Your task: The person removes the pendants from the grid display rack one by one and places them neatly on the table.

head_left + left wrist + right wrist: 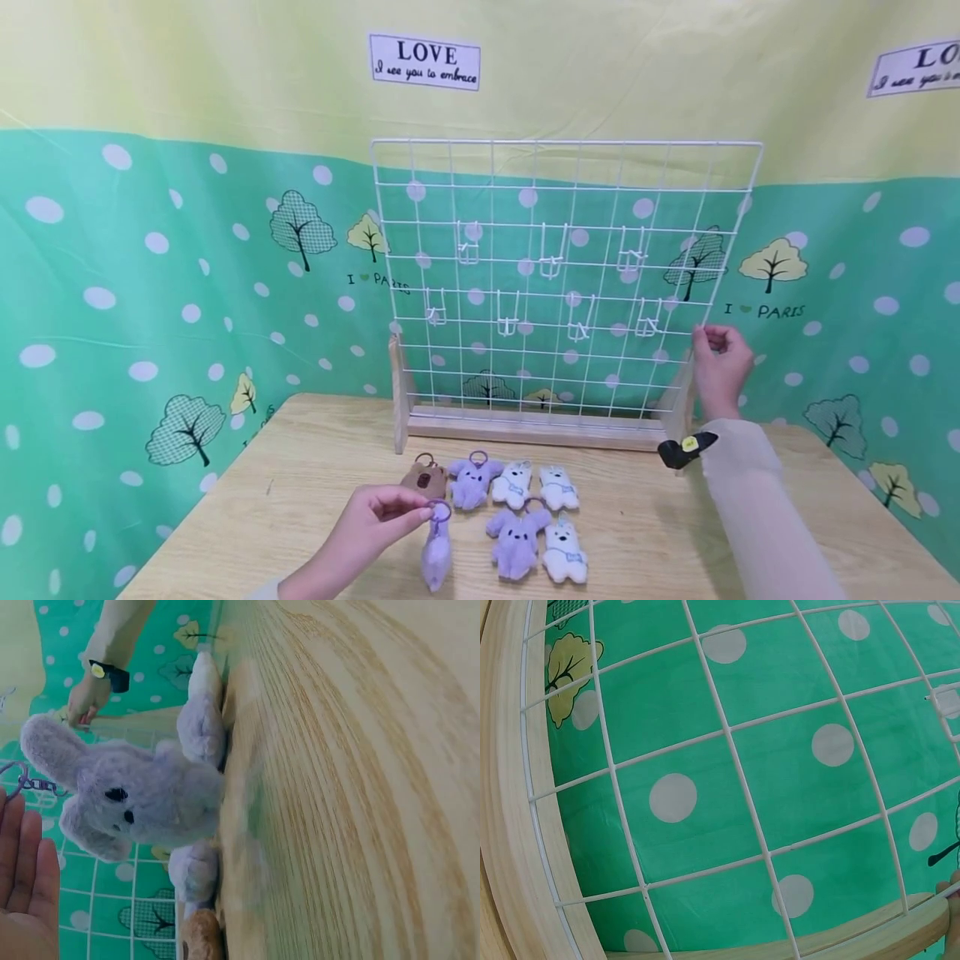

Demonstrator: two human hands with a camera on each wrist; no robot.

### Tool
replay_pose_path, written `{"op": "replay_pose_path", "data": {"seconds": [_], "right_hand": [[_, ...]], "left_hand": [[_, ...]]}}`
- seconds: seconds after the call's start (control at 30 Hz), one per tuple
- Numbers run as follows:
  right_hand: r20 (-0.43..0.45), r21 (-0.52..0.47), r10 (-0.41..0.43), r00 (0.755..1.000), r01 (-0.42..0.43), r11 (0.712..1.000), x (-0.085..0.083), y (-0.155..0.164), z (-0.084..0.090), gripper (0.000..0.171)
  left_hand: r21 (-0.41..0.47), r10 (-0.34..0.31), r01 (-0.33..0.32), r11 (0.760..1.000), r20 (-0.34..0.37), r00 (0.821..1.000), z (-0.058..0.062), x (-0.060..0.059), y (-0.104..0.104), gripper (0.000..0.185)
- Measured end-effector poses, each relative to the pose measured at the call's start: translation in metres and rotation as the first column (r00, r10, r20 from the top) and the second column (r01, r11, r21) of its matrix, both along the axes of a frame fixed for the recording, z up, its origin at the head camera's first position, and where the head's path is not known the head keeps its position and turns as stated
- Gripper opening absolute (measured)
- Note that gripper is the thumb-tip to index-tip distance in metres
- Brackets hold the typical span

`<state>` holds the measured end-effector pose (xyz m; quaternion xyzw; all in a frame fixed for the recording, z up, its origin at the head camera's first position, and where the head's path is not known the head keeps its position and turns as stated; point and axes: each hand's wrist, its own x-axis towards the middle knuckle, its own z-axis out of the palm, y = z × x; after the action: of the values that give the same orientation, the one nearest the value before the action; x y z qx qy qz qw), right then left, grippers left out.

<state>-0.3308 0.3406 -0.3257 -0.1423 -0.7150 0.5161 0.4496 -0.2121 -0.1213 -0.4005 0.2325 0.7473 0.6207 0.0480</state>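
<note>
My left hand pinches the purple ring of a lavender plush keychain. In the head view the plush hangs edge-on above the table's front part; the left wrist view shows its long ears and dark eyes, with the ring by my fingers. My right hand holds the right edge of a white wire grid rack, just above its wooden side post. At the right wrist view's lower right corner, only a bit of fingers shows beside the wire.
Several plush keychains lie on the wooden table: a brown bear, lavender ones and white ones. White hooks hang in two rows on the grid. A wooden base supports it before a patterned curtain.
</note>
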Motion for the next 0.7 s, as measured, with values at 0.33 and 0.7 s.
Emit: {"op": "replay_pose_path", "data": {"seconds": [0.33, 0.7], "right_hand": [[0.01, -0.006, 0.007, 1.0, -0.007, 1.0, 0.001, 0.001, 0.001, 0.023], [0.015, -0.022, 0.002, 1.0, -0.001, 1.0, 0.001, 0.0, 0.003, 0.018]], "left_hand": [[0.017, -0.125, 0.125, 0.992, 0.009, 0.992, -0.008, -0.001, -0.002, 0.024], [-0.087, -0.03, 0.024, 0.996, -0.062, 0.998, -0.025, -0.029, 0.03, 0.019]]}}
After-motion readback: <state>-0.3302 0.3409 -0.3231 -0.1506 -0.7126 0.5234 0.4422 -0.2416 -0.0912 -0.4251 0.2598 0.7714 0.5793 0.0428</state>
